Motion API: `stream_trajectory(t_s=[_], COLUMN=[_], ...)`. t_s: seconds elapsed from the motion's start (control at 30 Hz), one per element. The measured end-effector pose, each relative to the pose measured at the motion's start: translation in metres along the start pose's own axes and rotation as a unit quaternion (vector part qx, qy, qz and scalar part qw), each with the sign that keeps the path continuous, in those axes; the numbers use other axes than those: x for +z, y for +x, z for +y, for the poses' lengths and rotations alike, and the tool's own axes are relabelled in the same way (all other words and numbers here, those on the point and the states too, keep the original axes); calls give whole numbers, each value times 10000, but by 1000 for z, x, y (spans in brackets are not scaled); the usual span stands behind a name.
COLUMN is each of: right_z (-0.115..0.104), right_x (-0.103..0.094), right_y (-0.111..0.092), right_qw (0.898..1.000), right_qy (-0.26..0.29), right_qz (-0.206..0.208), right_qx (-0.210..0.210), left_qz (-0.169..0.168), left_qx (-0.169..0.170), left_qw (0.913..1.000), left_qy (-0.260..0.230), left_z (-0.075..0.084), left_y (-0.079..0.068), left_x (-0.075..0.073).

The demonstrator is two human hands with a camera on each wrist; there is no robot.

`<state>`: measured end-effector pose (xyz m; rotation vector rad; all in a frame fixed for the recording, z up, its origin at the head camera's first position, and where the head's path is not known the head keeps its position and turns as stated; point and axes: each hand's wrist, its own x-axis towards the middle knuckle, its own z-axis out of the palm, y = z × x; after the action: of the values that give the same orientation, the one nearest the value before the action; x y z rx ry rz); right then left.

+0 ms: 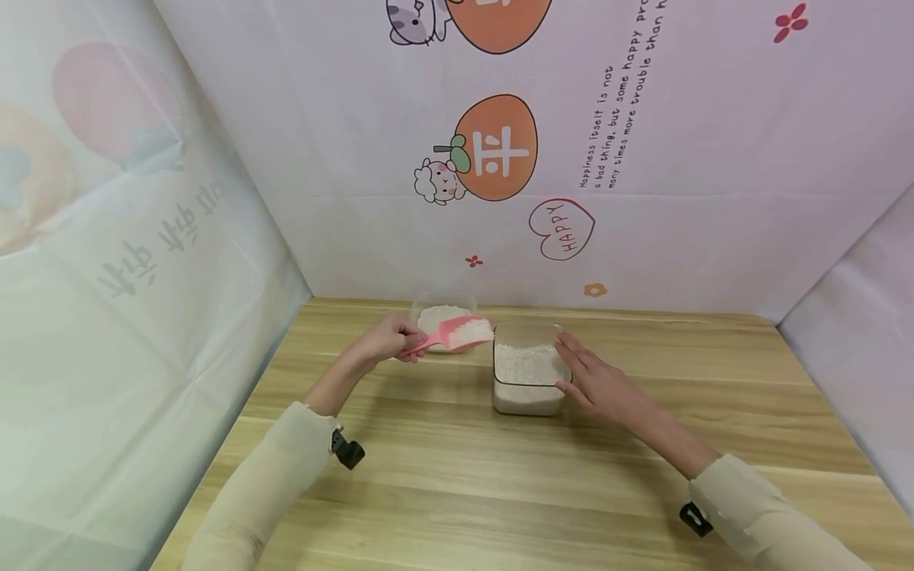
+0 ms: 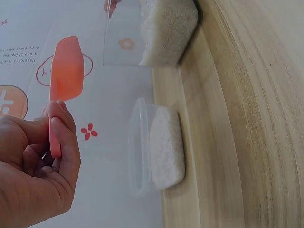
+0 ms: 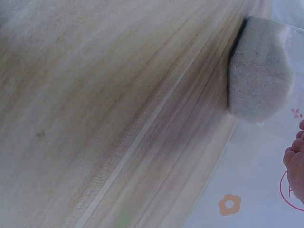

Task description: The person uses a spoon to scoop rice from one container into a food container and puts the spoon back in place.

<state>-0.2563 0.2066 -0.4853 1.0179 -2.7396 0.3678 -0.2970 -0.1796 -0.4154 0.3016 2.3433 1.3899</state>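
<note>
My left hand (image 1: pixel 389 339) grips the handle of a pink scoop (image 1: pixel 448 336), which carries a heap of white rice (image 1: pixel 472 331). The scoop's tip is beside the upper left rim of a clear, straight-sided container (image 1: pixel 527 403) partly filled with rice. On that container's right side rest the fairly straight fingers of my right hand (image 1: pixel 603 386). A smaller clear tub (image 2: pixel 137 147), also holding rice, stands behind the scoop, partly covered by it in the head view. Only a bit of the right hand (image 3: pixel 296 166) shows at the edge of the right wrist view.
Both containers stand on a wood-grain table (image 1: pixel 457 492) near its back edge. A printed white cloth (image 1: pixel 357 159) hangs behind the table, and more cloth (image 1: pixel 143 357) lines the left side. Each sleeve carries a small black device (image 1: pixel 347 450) near the wrist.
</note>
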Motion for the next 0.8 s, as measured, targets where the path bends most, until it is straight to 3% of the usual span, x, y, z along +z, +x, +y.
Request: stream_trajectory(t_s=[0.43, 0.8], right_z=[0, 0], right_x=[0, 0], right_y=[-1, -1], right_qw=[10000, 10000], right_qy=[21, 13], right_qz=[-31, -45], right_qx=[17, 27], left_qz=[346, 984], left_qx=[-105, -151], left_qw=[9993, 9946], left_qy=[21, 288], left_z=[-11, -26], left_y=[-8, -4], left_x=[-19, -32])
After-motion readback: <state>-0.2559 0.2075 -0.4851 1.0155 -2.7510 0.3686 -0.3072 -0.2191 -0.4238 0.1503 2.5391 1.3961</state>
